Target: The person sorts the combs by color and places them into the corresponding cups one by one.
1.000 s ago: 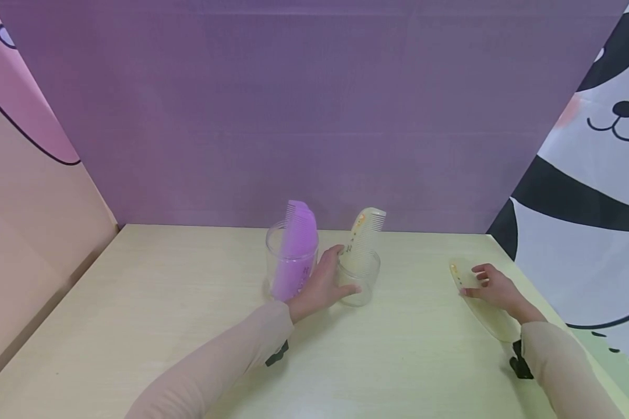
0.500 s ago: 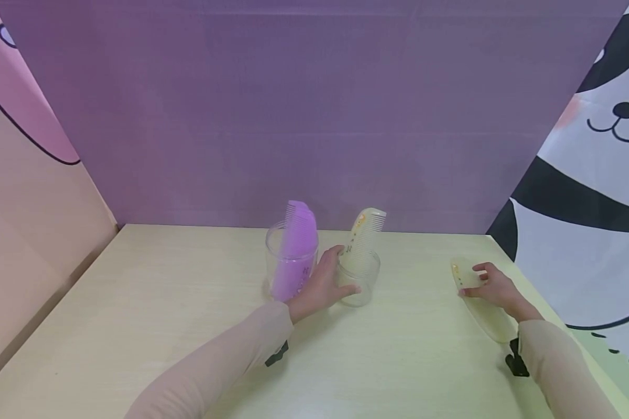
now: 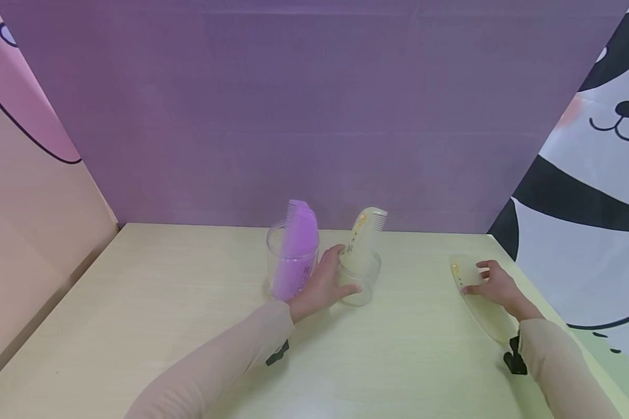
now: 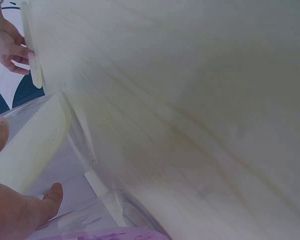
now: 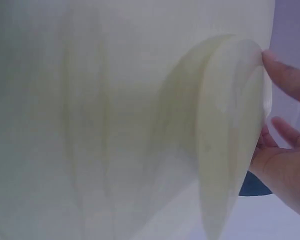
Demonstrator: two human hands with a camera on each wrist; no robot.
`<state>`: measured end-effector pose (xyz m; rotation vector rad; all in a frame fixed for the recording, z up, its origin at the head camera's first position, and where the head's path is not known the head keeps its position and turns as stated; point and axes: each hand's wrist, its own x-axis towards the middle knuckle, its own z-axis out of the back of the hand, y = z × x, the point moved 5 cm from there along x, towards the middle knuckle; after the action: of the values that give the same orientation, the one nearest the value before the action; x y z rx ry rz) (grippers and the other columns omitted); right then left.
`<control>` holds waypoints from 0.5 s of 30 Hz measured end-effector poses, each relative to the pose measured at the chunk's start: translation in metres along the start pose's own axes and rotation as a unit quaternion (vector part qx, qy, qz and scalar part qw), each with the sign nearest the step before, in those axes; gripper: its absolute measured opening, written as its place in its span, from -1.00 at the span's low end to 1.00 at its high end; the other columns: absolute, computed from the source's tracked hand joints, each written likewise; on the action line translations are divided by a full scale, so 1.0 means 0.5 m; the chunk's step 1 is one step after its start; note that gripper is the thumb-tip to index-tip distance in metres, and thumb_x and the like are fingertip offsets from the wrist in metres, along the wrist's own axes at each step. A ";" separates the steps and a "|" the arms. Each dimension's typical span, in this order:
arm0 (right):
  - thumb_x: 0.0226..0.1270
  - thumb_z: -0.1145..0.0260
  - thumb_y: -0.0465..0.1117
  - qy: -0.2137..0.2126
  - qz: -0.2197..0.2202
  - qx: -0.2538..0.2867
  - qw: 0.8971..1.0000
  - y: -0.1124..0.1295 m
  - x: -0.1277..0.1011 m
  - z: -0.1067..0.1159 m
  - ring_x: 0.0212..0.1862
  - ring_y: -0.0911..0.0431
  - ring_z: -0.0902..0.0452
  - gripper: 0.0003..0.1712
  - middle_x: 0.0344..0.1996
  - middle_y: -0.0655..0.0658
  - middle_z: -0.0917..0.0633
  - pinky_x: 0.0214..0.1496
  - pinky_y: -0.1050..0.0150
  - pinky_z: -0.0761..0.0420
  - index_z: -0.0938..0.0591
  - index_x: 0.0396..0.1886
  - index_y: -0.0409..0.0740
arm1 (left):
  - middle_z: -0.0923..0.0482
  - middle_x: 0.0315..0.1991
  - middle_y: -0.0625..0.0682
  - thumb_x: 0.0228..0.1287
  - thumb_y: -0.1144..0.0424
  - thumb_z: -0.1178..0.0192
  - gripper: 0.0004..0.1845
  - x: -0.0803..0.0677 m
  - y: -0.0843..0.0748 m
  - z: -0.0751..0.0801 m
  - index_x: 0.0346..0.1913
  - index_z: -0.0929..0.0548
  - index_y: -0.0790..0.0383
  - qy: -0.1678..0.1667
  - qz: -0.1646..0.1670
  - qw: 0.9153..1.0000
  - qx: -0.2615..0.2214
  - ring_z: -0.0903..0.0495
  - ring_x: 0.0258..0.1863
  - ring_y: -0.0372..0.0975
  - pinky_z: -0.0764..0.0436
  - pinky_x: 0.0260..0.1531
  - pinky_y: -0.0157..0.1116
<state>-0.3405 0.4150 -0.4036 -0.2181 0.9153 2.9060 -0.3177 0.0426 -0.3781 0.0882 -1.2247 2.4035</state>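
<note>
My left hand (image 3: 342, 272) grips a clear cup (image 3: 366, 273) at the back middle of the pale table (image 3: 188, 302). A cream comb (image 3: 366, 230) stands in that cup, also seen as the cream comb (image 4: 32, 145) in the left wrist view behind the cup wall (image 4: 85, 145). To its left, a second clear cup (image 3: 278, 256) holds a purple comb (image 3: 296, 247). My right hand (image 3: 474, 278) holds another cream comb (image 3: 490, 317) lying near the table's right edge. In the right wrist view this comb (image 5: 230, 135) stands tilted up on its edge, fingers (image 5: 285, 75) on its rim.
A purple backdrop (image 3: 314, 116) stands behind the table. A pink and tan panel (image 3: 26, 203) closes the left side, and a panda-print panel (image 3: 597, 203) the right. The table's right edge (image 3: 571, 331) runs close by my right hand.
My right hand has shifted a little on the flat comb and tipped its edge up. My left hand and both cups stay where they were.
</note>
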 end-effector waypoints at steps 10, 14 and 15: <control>0.19 -0.25 -0.20 -0.026 0.025 0.013 0.999 0.004 0.003 0.012 0.03 -0.37 -0.25 -0.23 0.05 -0.60 -0.25 0.05 -0.15 -0.40 -0.11 0.20 -0.57 | -0.18 0.31 0.15 -0.03 0.15 -0.39 -0.03 -0.001 -0.003 0.001 0.37 -0.02 0.28 0.000 -0.007 1.000 0.002 -0.20 0.31 -0.10 -0.27 0.30 -0.18; 0.18 -0.24 -0.28 -0.041 0.045 0.023 0.998 0.010 -0.001 0.013 -0.01 -0.33 -0.28 -0.29 0.01 -0.59 -0.29 -0.05 -0.02 -0.46 -0.15 0.17 -0.60 | -0.17 0.31 0.15 -0.03 0.15 -0.38 -0.03 0.000 -0.002 0.001 0.36 -0.02 0.27 0.000 -0.006 1.000 0.002 -0.20 0.31 -0.10 -0.26 0.30 -0.18; 0.18 -0.24 -0.29 -0.044 0.049 0.025 0.997 0.013 -0.002 0.014 -0.03 -0.32 -0.29 -0.30 0.00 -0.58 -0.31 -0.08 0.04 -0.47 -0.15 0.17 -0.61 | -0.18 0.31 0.15 -0.04 0.14 -0.39 -0.03 0.000 -0.001 0.001 0.36 -0.02 0.27 -0.001 -0.007 1.000 0.002 -0.20 0.31 -0.10 -0.27 0.30 -0.18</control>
<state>-0.3409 0.4138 -0.3943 -0.0407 1.0102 2.9500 -0.3174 0.0424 -0.3774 0.1004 -1.2157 2.3958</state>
